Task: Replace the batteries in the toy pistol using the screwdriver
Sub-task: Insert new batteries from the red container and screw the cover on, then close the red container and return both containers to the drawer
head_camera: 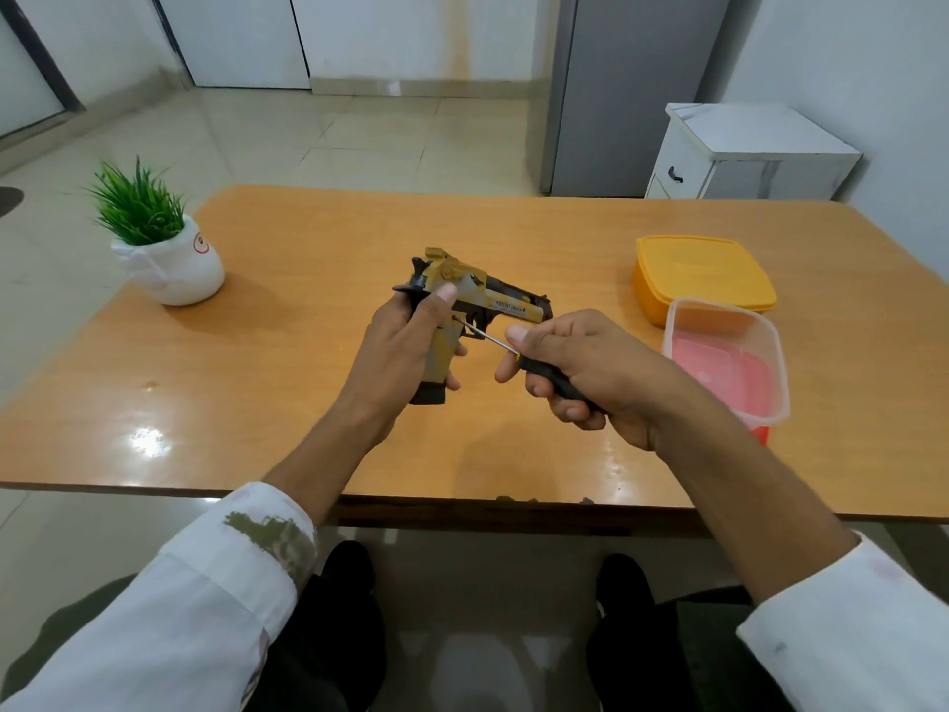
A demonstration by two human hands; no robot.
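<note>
Lettering on toy pistol (482, 295) slide too small to read. One pistol, grip held in left hand (395, 362) above counter (308, 403). One screwdriver (552, 377), clasped in right hand (590, 372), tip at pistol side. Two plastic boxes: yellow box (703, 274), clear box (729, 362). One potted plant (154, 233).

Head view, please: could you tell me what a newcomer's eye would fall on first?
The yellow toy pistol, gripped by the left hand over the table's middle, with the right hand aiming a screwdriver at it. Next, the orange box and clear tub at right, potted plant far left.
</note>
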